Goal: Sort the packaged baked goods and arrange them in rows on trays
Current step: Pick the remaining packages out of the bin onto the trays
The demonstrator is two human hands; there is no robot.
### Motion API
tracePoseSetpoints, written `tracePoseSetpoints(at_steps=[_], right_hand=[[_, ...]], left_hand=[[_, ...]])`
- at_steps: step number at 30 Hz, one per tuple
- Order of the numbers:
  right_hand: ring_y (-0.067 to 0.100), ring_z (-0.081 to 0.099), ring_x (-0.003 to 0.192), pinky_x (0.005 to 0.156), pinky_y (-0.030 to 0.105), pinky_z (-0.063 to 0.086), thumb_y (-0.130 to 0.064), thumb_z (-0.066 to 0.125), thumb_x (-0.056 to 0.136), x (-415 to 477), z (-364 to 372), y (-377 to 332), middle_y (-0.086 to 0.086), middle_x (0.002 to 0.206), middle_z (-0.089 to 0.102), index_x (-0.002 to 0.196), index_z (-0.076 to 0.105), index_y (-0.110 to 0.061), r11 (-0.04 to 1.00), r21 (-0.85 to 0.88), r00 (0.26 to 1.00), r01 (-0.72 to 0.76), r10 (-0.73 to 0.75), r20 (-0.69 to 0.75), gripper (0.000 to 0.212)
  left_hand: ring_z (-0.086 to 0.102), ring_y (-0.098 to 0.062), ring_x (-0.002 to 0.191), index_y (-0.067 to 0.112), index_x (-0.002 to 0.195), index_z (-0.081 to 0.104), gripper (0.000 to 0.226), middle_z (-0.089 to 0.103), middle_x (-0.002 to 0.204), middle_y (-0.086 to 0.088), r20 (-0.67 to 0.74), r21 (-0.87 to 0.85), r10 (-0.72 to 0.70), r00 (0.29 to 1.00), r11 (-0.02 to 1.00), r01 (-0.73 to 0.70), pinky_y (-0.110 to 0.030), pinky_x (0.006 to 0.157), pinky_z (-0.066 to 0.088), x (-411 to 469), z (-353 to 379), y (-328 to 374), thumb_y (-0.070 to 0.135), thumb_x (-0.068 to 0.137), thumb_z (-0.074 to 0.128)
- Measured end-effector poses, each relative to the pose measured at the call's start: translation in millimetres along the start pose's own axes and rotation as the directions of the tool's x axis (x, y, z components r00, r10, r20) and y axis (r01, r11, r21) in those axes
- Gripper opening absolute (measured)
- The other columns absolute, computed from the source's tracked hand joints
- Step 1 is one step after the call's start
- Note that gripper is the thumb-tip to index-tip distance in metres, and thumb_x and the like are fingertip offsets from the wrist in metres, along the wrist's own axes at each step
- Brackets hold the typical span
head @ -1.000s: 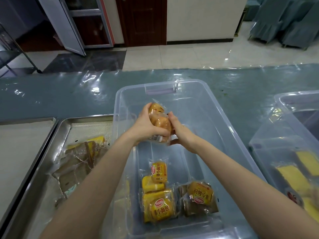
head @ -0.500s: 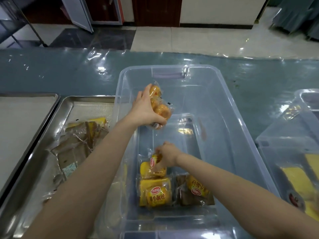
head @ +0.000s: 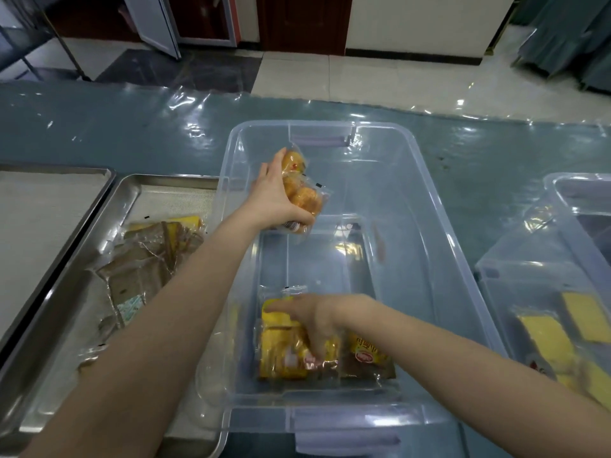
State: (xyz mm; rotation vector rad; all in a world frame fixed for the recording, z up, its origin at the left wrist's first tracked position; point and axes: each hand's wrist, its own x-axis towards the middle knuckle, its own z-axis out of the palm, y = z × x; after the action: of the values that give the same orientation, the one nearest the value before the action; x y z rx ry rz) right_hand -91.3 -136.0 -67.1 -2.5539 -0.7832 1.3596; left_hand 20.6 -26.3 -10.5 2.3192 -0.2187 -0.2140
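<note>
My left hand (head: 276, 200) grips clear packets of golden buns (head: 302, 190) above the left rim of the clear plastic bin (head: 426, 206). Down in the bin's near end, my right hand (head: 314, 320) reaches onto yellow bread packets (head: 284, 348), its fingers curled down over one; the hand is blurred. A brown-cake packet with a yellow label (head: 367, 355) lies just right of them. The steel tray (head: 82, 259) left of the bin holds several clear packets of brown and yellow cake (head: 148, 256).
A second steel tray (head: 39, 209) lies at the far left. Another clear bin (head: 562, 292) on the right holds yellow cake slices (head: 555, 338). The table is covered with blue cloth under shiny plastic film (head: 132, 133). Tiled floor and doors lie beyond it.
My right hand let go of the bun packets and dropped into the bin onto the yellow packets. My left hand kept the buns, shifting slightly left toward the bin's rim.
</note>
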Motion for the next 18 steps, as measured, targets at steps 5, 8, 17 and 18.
tracePoseSetpoints(at_steps=[5,8,17,18], right_hand=[[0.024,0.053,0.121,0.098,0.031,0.046,-0.014,0.085,0.070,-7,-2,7,0.002,0.130,0.056,0.140,0.043,-0.016,0.939,0.340,0.998,-0.054,0.044,0.037,0.082],[0.018,0.059,0.105,0.092,0.027,0.049,-0.022,0.088,0.066,-6,5,7,-0.004,0.109,0.062,0.118,0.065,-0.017,0.948,0.314,0.995,-0.057,0.079,-0.058,0.057],[0.028,0.054,0.110,0.090,0.037,0.047,-0.020,0.082,0.073,4,22,-6,0.008,0.125,0.055,0.132,0.042,-0.023,0.994,0.106,1.000,0.013,-0.013,0.000,0.072],[0.027,0.052,0.114,0.093,0.035,0.046,-0.021,0.081,0.073,5,21,-7,0.007,0.131,0.052,0.139,0.035,-0.023,0.996,0.092,1.000,0.001,-0.002,0.010,0.080]], left_hand=[[0.029,-0.027,0.136,0.031,0.151,0.002,0.131,0.020,0.148,-0.004,0.006,-0.015,0.028,1.000,1.000,-0.028,-0.043,0.109,0.034,-4,0,0,0.027,0.055,0.091],[0.029,-0.028,0.136,0.032,0.151,0.001,0.133,0.021,0.147,-0.002,0.024,-0.027,0.038,0.999,0.999,-0.037,-0.046,0.108,0.037,-3,1,-2,0.029,0.054,0.092],[0.031,-0.030,0.135,0.039,0.149,-0.001,0.133,0.021,0.146,0.003,0.043,-0.066,0.049,0.998,0.997,-0.046,-0.053,0.106,0.040,-1,-1,-4,0.030,0.054,0.091],[0.031,-0.030,0.135,0.039,0.149,-0.001,0.133,0.021,0.146,0.003,0.044,-0.067,0.051,0.998,0.997,-0.048,-0.053,0.106,0.040,-1,-1,-5,0.030,0.054,0.091]])
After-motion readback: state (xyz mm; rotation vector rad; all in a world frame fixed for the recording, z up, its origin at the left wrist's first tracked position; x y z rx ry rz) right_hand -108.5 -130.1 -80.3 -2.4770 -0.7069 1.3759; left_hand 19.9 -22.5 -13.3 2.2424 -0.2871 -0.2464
